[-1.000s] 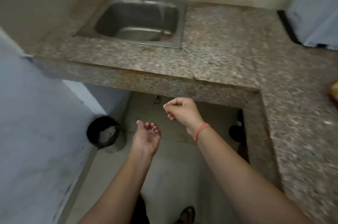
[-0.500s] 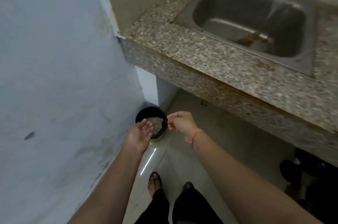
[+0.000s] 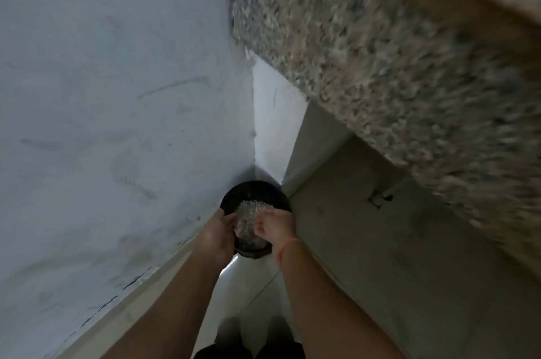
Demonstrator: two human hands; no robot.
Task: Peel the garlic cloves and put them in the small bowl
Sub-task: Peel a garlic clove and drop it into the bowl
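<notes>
Both my hands hang low over a black bin (image 3: 254, 189) that stands on the floor in the wall corner. My left hand (image 3: 217, 234) is over the bin's left rim, its back toward me and its palm turned toward the opening. My right hand (image 3: 273, 226) is just to the right of it, fingers curled toward the left palm; nothing shows between them. Pale, crumpled scraps (image 3: 248, 222) lie inside the bin. No garlic clove or small bowl is in view. The picture is blurred.
A pale blue wall (image 3: 111, 112) fills the left side. The speckled granite counter edge (image 3: 380, 59) overhangs at the upper right, with the tiled floor (image 3: 366, 256) under it. My feet (image 3: 248, 329) stand at the bottom edge.
I have bent down and turned left; the sink and countertop left the view. Both hands moved from in front of the bin to right over its opening, and the left palm tipped toward it.
</notes>
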